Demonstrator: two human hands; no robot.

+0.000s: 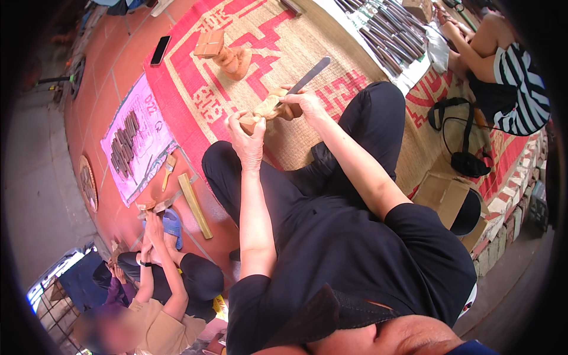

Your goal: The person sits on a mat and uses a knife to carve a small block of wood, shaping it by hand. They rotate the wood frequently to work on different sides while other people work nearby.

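My left hand [245, 137] is closed around the near end of a carved piece of pale wood [269, 107], held above my crossed legs. My right hand [306, 106] is closed on a long, flat, dark tool like a file [312, 72], its rounded free end pointing away and to the right. The tool's lower part lies against or beside the carving; my fingers partly hide the contact. Beyond my hands, a brown wooden carving [235, 64] with a squared block [209, 44] at one end lies on the red and straw-coloured mat [204, 112].
A phone [160, 51] lies at the mat's left edge. Dark rods or tools rest on a pink sheet [155, 127], near a brush [169, 171] and wooden strip [195, 207]. Co-workers sit lower left and upper right. More tools [387, 36], a black bag [467, 163] and cardboard [439, 194] lie right.
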